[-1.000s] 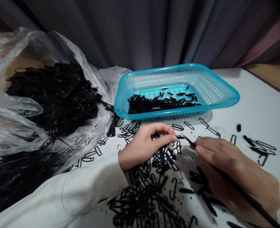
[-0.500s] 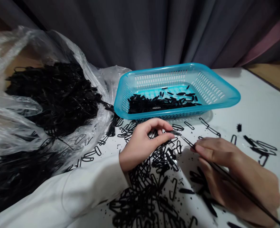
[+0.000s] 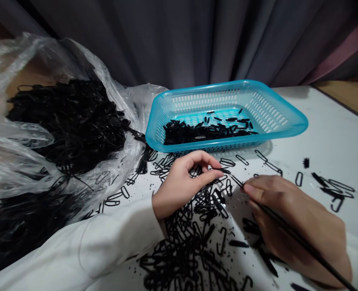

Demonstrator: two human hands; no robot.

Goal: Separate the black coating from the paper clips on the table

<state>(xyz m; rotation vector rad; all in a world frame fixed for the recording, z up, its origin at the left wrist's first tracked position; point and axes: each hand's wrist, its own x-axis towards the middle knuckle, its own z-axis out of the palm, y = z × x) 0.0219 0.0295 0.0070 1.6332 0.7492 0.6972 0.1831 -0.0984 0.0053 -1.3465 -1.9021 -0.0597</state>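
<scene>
My left hand (image 3: 186,182) is closed in a pinch between thumb and forefinger. In that pinch is a small flat black strip (image 3: 226,171), its end sticking out to the right. My right hand (image 3: 294,218) is wrapped round a long thin dark tool (image 3: 283,222), held like a pen. Its pale, pointed metal tip (image 3: 234,178) is at or very near the end of the strip; I cannot tell whether they touch. Under both hands lie many thin black loops and trimmings (image 3: 179,254), along with tiny black crumbs.
Beyond my hands stands a blue slotted plastic basket (image 3: 291,127) holding small black strips. On the left, a clear plastic bag (image 3: 100,72) spills a heap of black pieces (image 3: 75,121). More scraps (image 3: 333,188) lie on the white table (image 3: 306,105) at right. A grey curtain (image 3: 179,40) hangs behind.
My right hand and the tool have moved slightly left, bringing the tip closer to the strip. The left hand stays in place, while the strip looks slightly tilted.
</scene>
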